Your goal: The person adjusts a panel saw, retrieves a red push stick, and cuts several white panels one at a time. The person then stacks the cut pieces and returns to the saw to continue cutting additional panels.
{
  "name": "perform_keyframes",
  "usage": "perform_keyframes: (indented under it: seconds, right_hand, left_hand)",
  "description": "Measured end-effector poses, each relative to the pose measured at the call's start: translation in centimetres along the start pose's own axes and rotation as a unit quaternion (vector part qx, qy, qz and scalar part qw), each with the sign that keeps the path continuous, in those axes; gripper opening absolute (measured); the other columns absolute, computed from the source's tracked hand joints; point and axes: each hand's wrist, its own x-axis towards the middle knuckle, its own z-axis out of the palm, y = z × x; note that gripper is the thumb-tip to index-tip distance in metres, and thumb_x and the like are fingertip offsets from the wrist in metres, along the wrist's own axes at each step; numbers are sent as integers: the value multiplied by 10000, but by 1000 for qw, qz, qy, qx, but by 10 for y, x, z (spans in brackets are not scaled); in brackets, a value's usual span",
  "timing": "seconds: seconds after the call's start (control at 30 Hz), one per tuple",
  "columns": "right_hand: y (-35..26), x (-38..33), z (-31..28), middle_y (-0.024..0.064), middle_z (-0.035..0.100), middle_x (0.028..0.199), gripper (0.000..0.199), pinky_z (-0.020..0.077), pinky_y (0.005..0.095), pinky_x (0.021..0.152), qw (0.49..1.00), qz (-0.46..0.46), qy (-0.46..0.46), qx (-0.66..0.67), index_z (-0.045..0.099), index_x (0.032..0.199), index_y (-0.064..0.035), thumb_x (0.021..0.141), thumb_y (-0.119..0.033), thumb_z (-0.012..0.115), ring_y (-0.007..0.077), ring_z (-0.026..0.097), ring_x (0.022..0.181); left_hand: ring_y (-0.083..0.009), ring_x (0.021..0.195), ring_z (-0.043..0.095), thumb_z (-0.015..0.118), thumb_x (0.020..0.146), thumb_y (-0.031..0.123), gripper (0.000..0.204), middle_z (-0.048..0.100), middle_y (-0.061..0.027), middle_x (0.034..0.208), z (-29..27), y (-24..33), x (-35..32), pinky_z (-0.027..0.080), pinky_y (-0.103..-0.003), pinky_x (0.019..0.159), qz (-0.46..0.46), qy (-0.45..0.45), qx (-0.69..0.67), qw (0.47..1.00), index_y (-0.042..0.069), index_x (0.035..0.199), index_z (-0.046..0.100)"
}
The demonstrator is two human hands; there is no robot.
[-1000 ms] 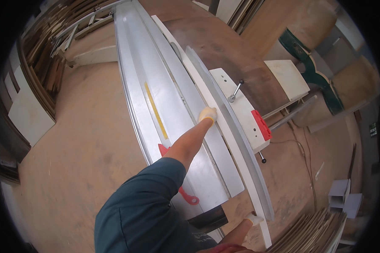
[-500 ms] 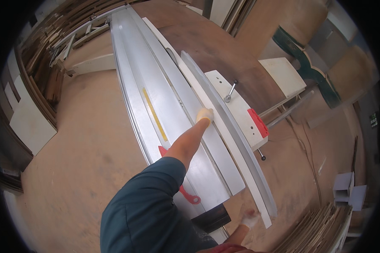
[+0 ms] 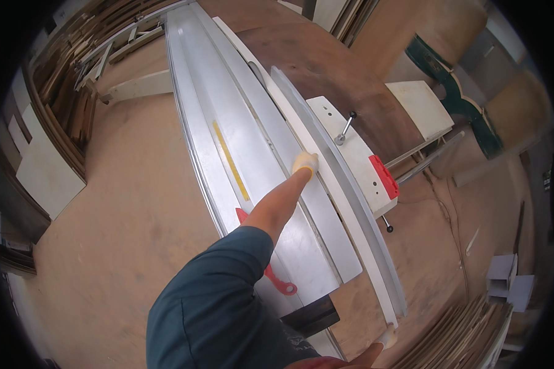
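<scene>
A long narrow white board strip (image 3: 345, 212) lies lengthwise on the sliding table saw, against the grey metal fence (image 3: 375, 249). My left hand (image 3: 306, 162), in a pale glove, rests about midway along the strip with its fingers curled over the edge. Low in the picture, my right hand (image 3: 386, 337), also gloved, holds the near end of the strip. Left of the strip stretches the saw's silver sliding table (image 3: 271, 209). A red push stick (image 3: 281, 284) lies on that table, partly hidden under my left arm. Beyond my left hand, the blade guard area is hard to make out.
Past the fence sits a white plate with a lever handle (image 3: 346, 128) and a red end piece (image 3: 383, 176). Stacked wood strips (image 3: 461, 335) stand at the lower right, and boards (image 3: 55, 160) lean at the left. A cable (image 3: 446, 215) runs over the dusty floor.
My right hand has moved right, from beside the strip to its near end. The left hand stays on the strip. The whole view has shifted slightly.
</scene>
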Motion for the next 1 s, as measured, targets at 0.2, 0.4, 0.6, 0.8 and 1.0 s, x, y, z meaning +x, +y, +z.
perform_keyframes:
  seconds: [0.2, 0.4, 0.6, 0.8, 1.0]
  right_hand:
    - [-5, 11, 10, 277, 731, 1188, 454, 534, 430, 945, 998, 56, 22, -28, 695, 1207, 130, 928, -215, 598, 341, 716, 1048]
    - [-16, 15, 84, 219, 715, 1253, 429, 501, 392, 997, 980, -26, -125, 153, 683, 1216, 137, 945, -160, 533, 294, 682, 1100]
    - [-109, -23, 198, 0, 442, 540, 307, 334, 386, 418, 938, -248, -242, -22, 556, 669, -71, 922, -242, 530, 177, 419, 412]
    - [-269, -144, 252, 57, 588, 754, 313, 398, 392, 616, 925, -92, -350, 116, 656, 866, 104, 908, -150, 477, 183, 505, 671]
    - [-352, -207, 310, 102, 635, 783, 246, 444, 410, 640, 906, -128, -386, 114, 626, 907, 78, 915, -122, 482, 241, 572, 688]
  left_hand:
    - [-442, 1221, 649, 510, 994, 394, 525, 680, -292, 1277, -3, 2, 0, 497, -488, 1055, 8, -15, 23, 1000, -34, 1212, 720]
    - [-439, 1229, 645, 505, 998, 392, 519, 676, -288, 1288, -6, 5, -4, 493, -487, 1060, -13, -22, 5, 1000, -29, 1211, 721]
    - [-433, 1230, 647, 506, 1001, 394, 509, 680, -282, 1283, -6, 4, -5, 495, -488, 1057, -7, -31, 4, 1000, -16, 1205, 727]
    - [-435, 1217, 652, 505, 1002, 391, 496, 685, -278, 1273, -9, 3, -5, 504, -500, 1043, -3, -47, -2, 999, -9, 1182, 735]
    - [-456, 1212, 643, 510, 1011, 424, 538, 675, -316, 1252, -10, 0, 0, 491, -508, 1054, -16, -66, -42, 997, -44, 1171, 724]
